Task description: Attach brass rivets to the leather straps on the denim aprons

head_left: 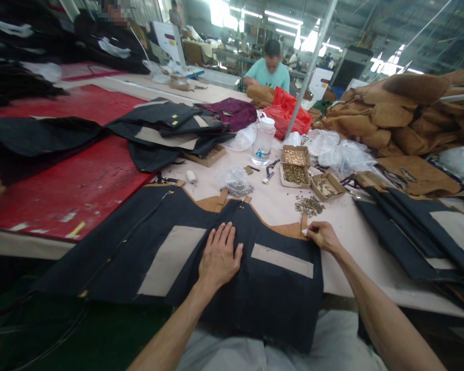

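A dark navy garment (147,247) with beige patches and tan straps lies spread over the table's near edge. My left hand (219,255) presses flat on its middle, fingers apart. My right hand (321,236) pinches a small white piece, perhaps chalk, at the garment's upper right corner beside a tan strap (303,225). A loose heap of small metal studs (309,205) lies just beyond that hand.
Open cardboard boxes of studs (295,166) and a clear plastic bottle (263,140) stand mid-table. Stacked navy pieces (417,226) lie right, tan garments (402,118) behind them. A red mat (73,180) covers the left. A person in a teal shirt (268,72) sits at the far side.
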The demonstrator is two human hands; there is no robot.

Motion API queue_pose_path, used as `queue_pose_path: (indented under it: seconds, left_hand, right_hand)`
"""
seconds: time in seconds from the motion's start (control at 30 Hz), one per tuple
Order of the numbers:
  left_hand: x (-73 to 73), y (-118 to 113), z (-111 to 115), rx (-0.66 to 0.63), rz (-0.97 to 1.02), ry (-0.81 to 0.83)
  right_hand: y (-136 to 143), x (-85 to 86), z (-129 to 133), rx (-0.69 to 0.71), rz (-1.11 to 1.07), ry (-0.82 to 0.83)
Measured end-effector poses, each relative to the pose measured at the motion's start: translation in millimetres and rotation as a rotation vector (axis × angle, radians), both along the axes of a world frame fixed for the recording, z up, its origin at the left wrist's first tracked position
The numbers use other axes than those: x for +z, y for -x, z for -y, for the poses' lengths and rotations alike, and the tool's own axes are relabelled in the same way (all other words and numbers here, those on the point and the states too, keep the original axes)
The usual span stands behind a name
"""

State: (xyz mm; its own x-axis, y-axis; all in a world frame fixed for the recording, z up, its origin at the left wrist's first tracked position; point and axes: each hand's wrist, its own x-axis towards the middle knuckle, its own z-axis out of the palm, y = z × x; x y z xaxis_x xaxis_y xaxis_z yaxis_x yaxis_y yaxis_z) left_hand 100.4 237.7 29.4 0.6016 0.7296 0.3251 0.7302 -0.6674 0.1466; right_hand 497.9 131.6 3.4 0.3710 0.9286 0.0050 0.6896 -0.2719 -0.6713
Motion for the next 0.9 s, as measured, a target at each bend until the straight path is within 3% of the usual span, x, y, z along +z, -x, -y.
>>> queue_pose_path:
  seconds: [0.23, 0.37, 0.6, 0.77, 0.9]
  left_hand:
    - [-8.1, -0.1, -8.0, -0.006, -0.027, -0.02]
    - [-9.9, -0.7, -10.7, -0.006, -0.032, -0.025]
    - [-12.1, 3.7, -12.9, 0.0, -0.012, -0.057]
    - [-12.4, 5.3, -12.8, 0.002, 0.012, -0.064]
    - [-11.7, 4.6, -11.6, 0.007, 0.022, -0.06]
  right_hand:
    - [-40.8, 8.3, -51.9, 0.038, -0.134, 0.379]
    - [-46.9, 5.3, -60.5, 0.041, -0.151, 0.428]
    - [-45.0, 5.1, -33.1, -0.031, -0.15, 0.196]
    - [-79.8, 0.8, -18.9, -0.291, 0.06, -0.074]
    - [-99.5, -8.1, -25.1, -0.335, 0.18, -0.107]
